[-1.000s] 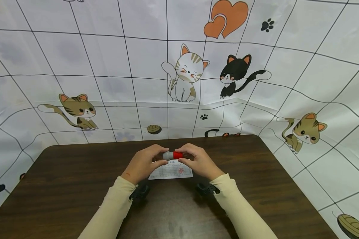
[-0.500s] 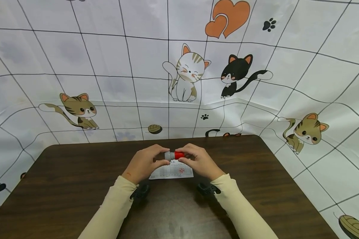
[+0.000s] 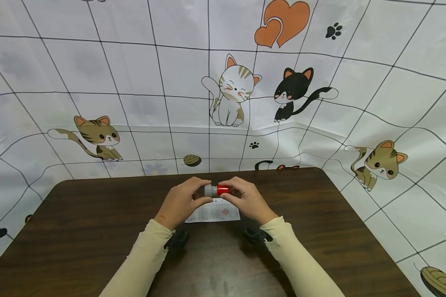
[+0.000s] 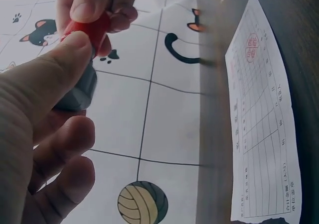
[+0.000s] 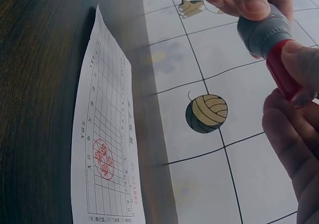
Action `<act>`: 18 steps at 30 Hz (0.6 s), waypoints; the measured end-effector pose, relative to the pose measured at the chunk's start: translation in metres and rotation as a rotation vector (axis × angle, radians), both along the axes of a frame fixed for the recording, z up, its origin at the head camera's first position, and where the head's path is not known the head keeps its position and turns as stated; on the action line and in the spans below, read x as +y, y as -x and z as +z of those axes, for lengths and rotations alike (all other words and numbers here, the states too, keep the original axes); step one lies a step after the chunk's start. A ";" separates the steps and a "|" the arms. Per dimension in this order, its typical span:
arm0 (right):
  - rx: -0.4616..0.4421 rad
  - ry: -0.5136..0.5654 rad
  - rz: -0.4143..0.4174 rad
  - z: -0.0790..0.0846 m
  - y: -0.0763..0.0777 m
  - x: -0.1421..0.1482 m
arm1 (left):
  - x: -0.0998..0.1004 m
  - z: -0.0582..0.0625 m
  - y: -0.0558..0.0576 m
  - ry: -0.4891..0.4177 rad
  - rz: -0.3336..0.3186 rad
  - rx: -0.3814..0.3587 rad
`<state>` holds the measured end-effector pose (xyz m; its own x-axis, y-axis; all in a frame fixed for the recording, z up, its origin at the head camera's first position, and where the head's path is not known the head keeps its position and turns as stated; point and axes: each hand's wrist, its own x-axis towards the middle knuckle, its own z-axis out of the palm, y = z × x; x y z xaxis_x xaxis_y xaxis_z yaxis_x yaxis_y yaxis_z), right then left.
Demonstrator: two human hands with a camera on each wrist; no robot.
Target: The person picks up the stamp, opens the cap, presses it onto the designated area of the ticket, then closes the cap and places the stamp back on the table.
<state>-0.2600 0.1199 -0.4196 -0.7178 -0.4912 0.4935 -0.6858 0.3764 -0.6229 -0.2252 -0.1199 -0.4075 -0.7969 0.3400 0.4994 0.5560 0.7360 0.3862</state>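
Observation:
A small stamp with a grey end (image 3: 208, 190) and a red end (image 3: 223, 189) is held level above the table in the head view. My left hand (image 3: 179, 203) pinches the grey end between thumb and fingers. The red end is pinched by my right hand (image 3: 250, 202). Ribbed grey shows between the two parts in the right wrist view, where the stamp (image 5: 266, 37) appears tilted. Below the hands lies a white printed form (image 3: 209, 212) with a ruled grid, bearing a round red seal mark (image 5: 103, 159).
The dark wooden table (image 3: 96, 222) reaches back to a white cloth backdrop (image 3: 134, 82) with cats and grid lines. Each wrist wears a black strap, such as the right strap (image 3: 257, 235).
Both hands have risen slightly with the stamp, and it has shifted a little to the right. The form stays where it was.

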 end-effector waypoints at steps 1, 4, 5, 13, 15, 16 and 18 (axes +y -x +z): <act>0.001 -0.006 0.005 0.000 0.000 0.000 | 0.000 0.000 0.000 0.002 0.000 0.003; 0.017 -0.025 0.021 0.000 0.000 0.001 | 0.000 0.001 -0.001 0.009 -0.002 0.008; 0.025 -0.032 0.027 0.000 0.000 0.001 | 0.000 0.001 -0.001 0.011 -0.006 0.010; 0.040 -0.058 0.080 -0.002 0.002 0.004 | 0.000 0.001 -0.003 0.041 -0.020 0.024; 0.049 -0.067 0.070 -0.001 0.001 0.004 | 0.000 0.001 -0.002 0.051 -0.005 0.028; 0.054 -0.069 0.065 -0.001 0.001 0.003 | 0.000 0.000 -0.002 0.054 0.005 0.032; 0.062 -0.064 0.051 -0.001 0.000 0.002 | 0.001 0.000 -0.002 0.049 0.018 0.042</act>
